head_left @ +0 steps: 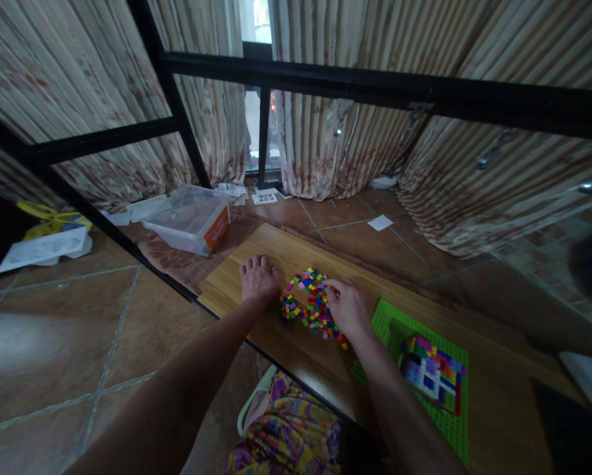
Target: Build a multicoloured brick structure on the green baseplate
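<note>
My left hand rests on the wooden tabletop, left of a loose heap of small coloured toy bricks. Its fingers point forward, a little apart, and nothing shows in them. At the heap's right side is my right hand, thumb and forefinger drawn together at the bricks. Whatever lies between those fingertips is too small to make out. Right of that forearm, a green studded baseplate carries a block of fitted bricks in white, blue, red, orange and purple; the forearm partly covers the plate.
A clear plastic box with an orange label stands on the floor beyond the table's left end. Papers lie near the curtains. Black metal bars cross above the far side. A dark flat thing lies at right.
</note>
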A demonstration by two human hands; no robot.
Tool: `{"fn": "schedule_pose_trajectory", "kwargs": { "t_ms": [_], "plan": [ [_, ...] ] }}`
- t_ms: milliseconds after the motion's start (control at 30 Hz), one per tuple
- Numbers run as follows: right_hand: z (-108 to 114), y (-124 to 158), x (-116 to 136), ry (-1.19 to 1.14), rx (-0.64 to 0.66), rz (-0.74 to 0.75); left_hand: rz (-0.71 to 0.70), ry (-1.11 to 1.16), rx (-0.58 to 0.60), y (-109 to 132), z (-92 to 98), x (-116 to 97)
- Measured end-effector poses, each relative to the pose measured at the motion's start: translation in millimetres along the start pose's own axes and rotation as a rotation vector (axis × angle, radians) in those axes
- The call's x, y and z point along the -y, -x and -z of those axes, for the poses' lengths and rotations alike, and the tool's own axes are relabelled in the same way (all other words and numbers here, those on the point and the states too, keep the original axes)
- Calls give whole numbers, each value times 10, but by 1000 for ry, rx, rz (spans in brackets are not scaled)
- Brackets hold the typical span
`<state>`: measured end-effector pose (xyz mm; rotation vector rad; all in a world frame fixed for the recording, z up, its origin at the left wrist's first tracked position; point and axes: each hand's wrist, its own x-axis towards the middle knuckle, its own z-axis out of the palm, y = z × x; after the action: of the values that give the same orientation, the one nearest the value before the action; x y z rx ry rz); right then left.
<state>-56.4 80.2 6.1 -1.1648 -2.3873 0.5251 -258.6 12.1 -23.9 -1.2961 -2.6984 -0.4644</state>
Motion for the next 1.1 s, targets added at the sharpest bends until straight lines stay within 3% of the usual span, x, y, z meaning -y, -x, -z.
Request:
{"fn": "schedule_pose_trajectory", "kwargs": {
  "t_ms": [133, 300, 567, 667, 867, 1100],
  "plan": [
    [-190, -179, 205, 77, 115, 173, 6, 6, 2, 0, -7, 6],
    [-304, -301, 237, 199, 187, 211, -4, 11, -2, 8, -2, 6],
    [-266, -227, 259, 181, 157, 249, 6, 20, 23, 5, 9, 6],
    [-215, -92, 261, -19, 68, 170, 2, 18, 4, 7, 0, 8],
    [-177, 332, 207, -693, -67, -194, 0, 6, -4, 4, -8, 2],
    [-31, 618, 249, -1112, -39, -522, 2, 2, 12, -6, 9, -1]
  ]
}}
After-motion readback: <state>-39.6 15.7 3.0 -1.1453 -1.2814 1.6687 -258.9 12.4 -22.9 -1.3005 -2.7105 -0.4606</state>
